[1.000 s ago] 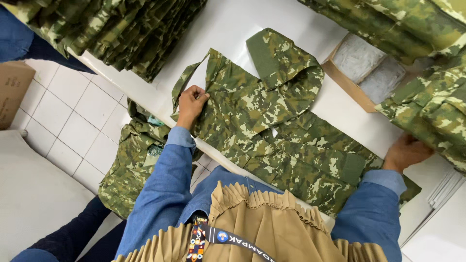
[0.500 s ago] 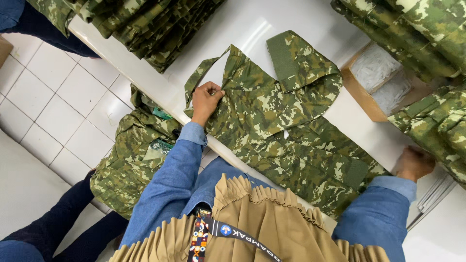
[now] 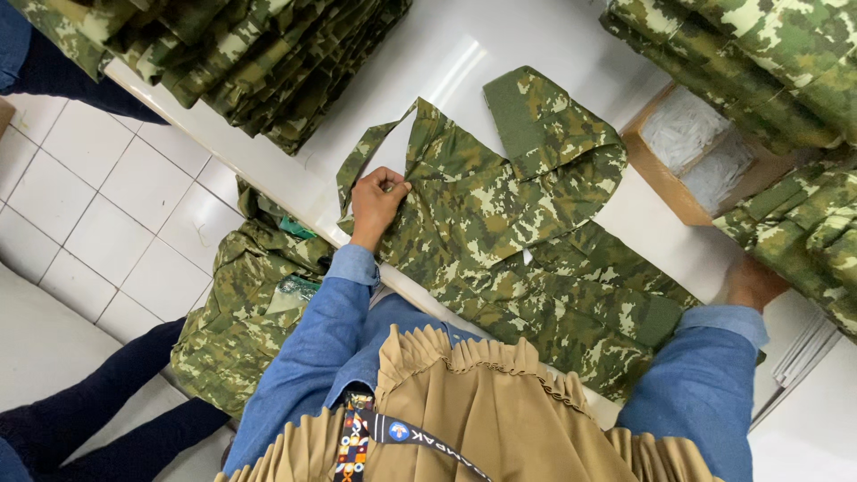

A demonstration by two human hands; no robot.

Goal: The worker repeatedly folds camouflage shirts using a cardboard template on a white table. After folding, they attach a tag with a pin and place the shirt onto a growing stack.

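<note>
A camouflage jacket (image 3: 518,241) lies spread flat across the white table (image 3: 446,62) in the middle of the frame, collar end toward the upper left, hem toward the lower right. The left hand (image 3: 377,201), left of centre, is pinching the cloth near the collar and front edge, fingers closed on a fold of fabric. Over at the right edge, the right hand (image 3: 750,281) sits at the far side of the jacket by a folded stack (image 3: 803,232); it is partly hidden, so whether it grips anything cannot be told. This reads as the laying-out and smoothing stage of a fold, with one sleeve already turned across the chest in the upper middle. The next move looks to call for a firm hold at both ends so the cloth stays flat and square to the table edge. More folded camouflage garments (image 3: 259,62) pile up at upper left, a cardboard box (image 3: 678,170) sits at upper right, and another jacket (image 3: 250,312) hangs below the table at lower left.
</note>
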